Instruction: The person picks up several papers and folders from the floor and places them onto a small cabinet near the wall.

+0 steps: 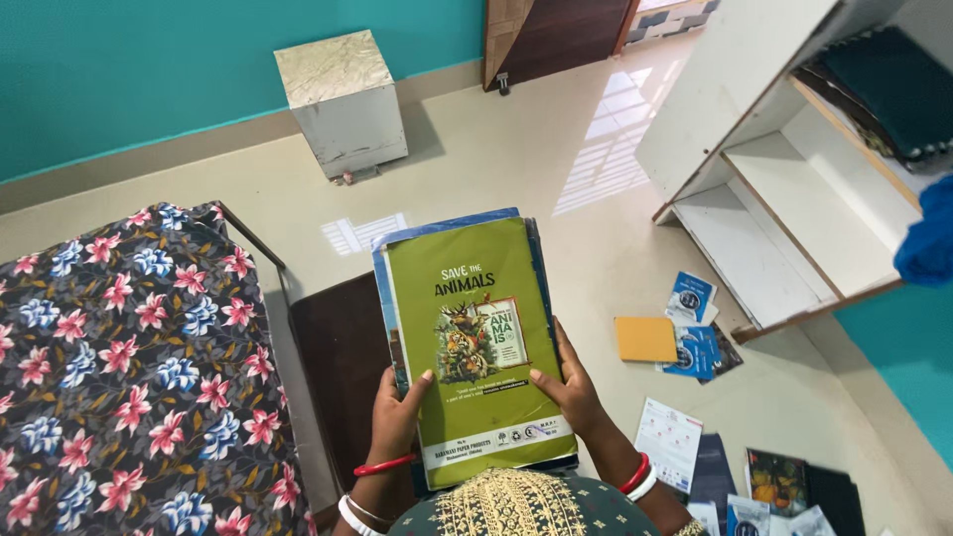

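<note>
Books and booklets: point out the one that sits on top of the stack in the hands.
The green book with an animal picture on its cover. It lies on a blue book, held by the left hand and right hand; the others lie scattered on the floor.

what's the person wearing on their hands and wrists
Both hands are bare, with no gloves or sleeves visible. The left hand has a thin red bangle at the wrist and a white one further down. The right hand has a red and a white bangle together at the wrist.
</note>
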